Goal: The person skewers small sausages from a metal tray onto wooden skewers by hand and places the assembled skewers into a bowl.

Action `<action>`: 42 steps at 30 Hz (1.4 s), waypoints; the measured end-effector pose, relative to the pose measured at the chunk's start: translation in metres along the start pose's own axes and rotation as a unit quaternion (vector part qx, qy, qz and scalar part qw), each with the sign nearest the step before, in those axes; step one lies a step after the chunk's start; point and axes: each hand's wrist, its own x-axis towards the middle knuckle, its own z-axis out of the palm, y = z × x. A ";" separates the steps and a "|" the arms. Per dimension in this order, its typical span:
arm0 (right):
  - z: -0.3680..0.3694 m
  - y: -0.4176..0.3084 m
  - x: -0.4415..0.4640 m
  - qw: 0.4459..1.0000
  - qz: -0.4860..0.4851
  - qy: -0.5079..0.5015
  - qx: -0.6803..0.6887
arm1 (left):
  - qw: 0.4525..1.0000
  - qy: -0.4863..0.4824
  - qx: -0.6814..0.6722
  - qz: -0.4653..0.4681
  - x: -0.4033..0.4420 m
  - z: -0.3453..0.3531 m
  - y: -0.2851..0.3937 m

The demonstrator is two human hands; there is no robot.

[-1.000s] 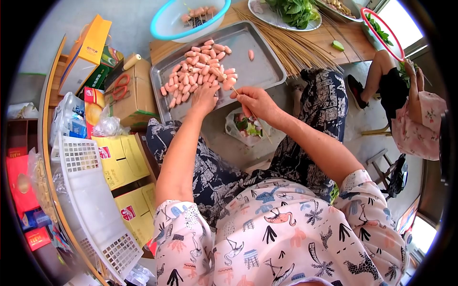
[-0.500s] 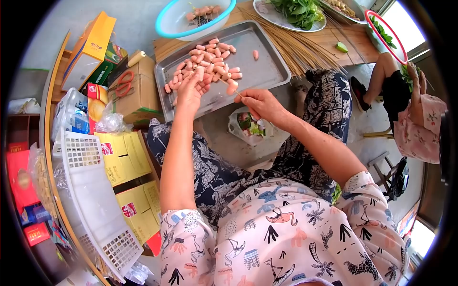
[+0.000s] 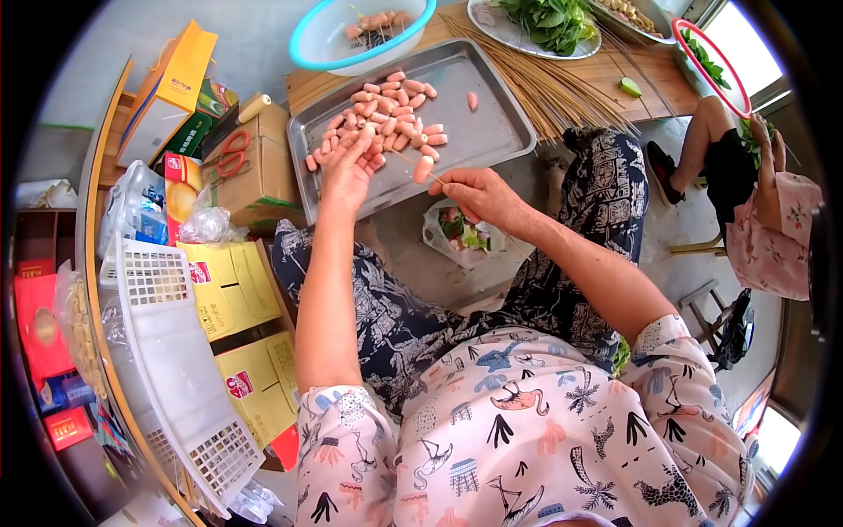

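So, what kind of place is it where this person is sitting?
Probably a home or small shop room used for food preparation: a metal tray of small sausages, loose skewers, and a plate of leafy greens.

Wall (image 3: 255, 26): pale blue-grey. Floor (image 3: 395, 272): grey, smooth. Wooden table (image 3: 650, 66) at far side; dark shelf (image 3: 53, 241) at left; metal-legged stool (image 3: 698, 248) at right. Bright daylight through window (image 3: 742, 44), upper right.
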 end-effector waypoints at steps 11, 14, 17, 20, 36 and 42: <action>0.000 0.003 0.001 1.000 0.007 -0.001 -0.004 | 0.999 -0.016 -0.035 0.020 0.003 -0.003 -0.003; 0.001 0.006 0.002 1.000 0.006 0.001 -0.007 | 0.999 -0.005 -0.034 0.028 0.003 -0.004 -0.003; 0.000 0.004 0.002 1.000 0.003 -0.007 -0.007 | 0.999 0.006 -0.031 0.036 0.001 -0.002 -0.003; 0.000 0.005 0.002 1.000 -0.002 -0.009 -0.009 | 0.998 0.017 -0.038 0.038 0.002 -0.002 -0.004; 0.001 0.005 0.001 1.000 0.000 -0.006 -0.020 | 0.998 0.028 0.019 0.057 0.006 -0.002 -0.006; 0.001 0.005 0.001 1.000 -0.002 -0.007 -0.021 | 0.997 0.030 0.048 0.060 0.002 0.003 -0.005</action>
